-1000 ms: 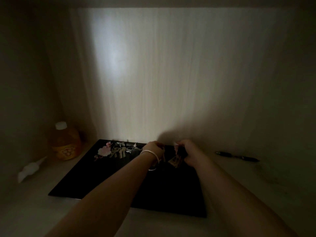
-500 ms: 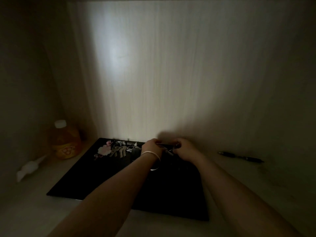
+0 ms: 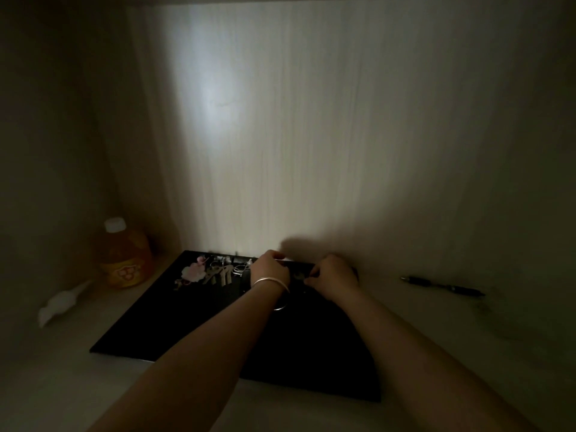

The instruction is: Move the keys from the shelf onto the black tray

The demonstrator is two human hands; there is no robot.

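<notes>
One bunch of keys (image 3: 218, 273) with a pink charm already lies on the black tray (image 3: 193, 322) at its 11 o'clock corner. The left hand (image 3: 270, 271) and right hand (image 3: 335, 275) meet at 12 o'clock, fingers curled over something small (too dark to tell what, or whether held). Keys likely handle as light, stiff, jangly metal; take the ring.

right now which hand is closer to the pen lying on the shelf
Right. The right hand is at the back of the black tray, nearest the pen off to its right; the left hand sits farther left, beyond it.
</notes>
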